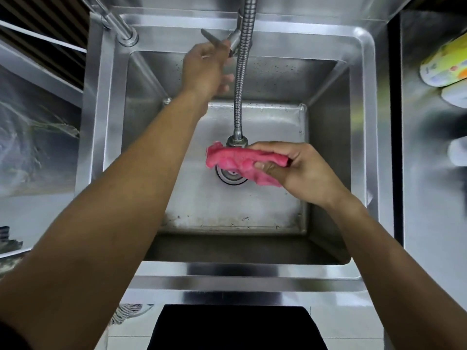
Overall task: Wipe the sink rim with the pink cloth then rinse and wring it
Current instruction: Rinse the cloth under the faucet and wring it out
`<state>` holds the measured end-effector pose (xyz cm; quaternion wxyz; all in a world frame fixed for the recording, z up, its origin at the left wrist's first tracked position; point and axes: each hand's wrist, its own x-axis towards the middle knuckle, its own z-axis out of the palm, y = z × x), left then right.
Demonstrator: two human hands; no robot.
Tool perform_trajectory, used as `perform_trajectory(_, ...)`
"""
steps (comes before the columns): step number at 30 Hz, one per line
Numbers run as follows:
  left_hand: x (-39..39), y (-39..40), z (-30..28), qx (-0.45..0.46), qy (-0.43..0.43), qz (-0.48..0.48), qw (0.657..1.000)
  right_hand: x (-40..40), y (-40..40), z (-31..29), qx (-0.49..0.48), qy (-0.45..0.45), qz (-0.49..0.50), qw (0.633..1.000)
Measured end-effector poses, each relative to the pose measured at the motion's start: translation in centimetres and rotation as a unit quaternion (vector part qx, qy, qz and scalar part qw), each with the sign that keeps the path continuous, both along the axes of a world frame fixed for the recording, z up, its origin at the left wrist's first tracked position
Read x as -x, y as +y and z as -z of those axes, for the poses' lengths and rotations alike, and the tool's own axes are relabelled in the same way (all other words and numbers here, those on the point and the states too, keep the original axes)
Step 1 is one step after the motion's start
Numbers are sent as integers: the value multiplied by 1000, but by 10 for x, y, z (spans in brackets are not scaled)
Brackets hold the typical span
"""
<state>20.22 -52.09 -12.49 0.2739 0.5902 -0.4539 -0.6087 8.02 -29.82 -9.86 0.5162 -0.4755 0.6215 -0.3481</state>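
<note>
My right hand (300,170) grips the bunched pink cloth (237,161) over the middle of the steel sink (364,79), right under the nozzle of the flexible faucet hose (242,79). The cloth partly covers the drain (231,176). My left hand (204,69) reaches to the back of the sink, its fingers curled round the faucet lever (214,39). No water stream is visible from the nozzle.
A second steel tap (118,27) stands at the sink's back left corner. Blurred bottles, one yellow (444,64), sit on the counter to the right. A patterned surface (38,137) lies left of the sink. Small bits of debris lie on the basin floor near its front wall.
</note>
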Motion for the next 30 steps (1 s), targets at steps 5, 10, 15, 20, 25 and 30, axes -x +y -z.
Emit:
perform_trajectory(5, -3, -2, 12, 74, 14, -20, 997, 6, -1, 9, 6, -4, 6, 1000)
perform_trajectory(10, -11, 0, 15, 402, -266, 120, 868, 0, 2, 19, 3, -18, 45, 999)
perform_trajectory(15, -41, 37, -1, 173, -218, 130, 952, -12, 4, 22, -14, -34, 59, 998)
perform_trajectory(20, -114, 92, -10, -94, -38, 372, 923, -8, 2, 16, -48, -62, -17, 997)
perform_trajectory(25, -113, 83, -6, -190, -11, 537, 822, -13, -4, 7, -22, -60, -112, 992)
perform_trajectory(30, -83, 91, 18, -339, 13, 615, 712, -20, -2, 23, 61, -10, -55, 997)
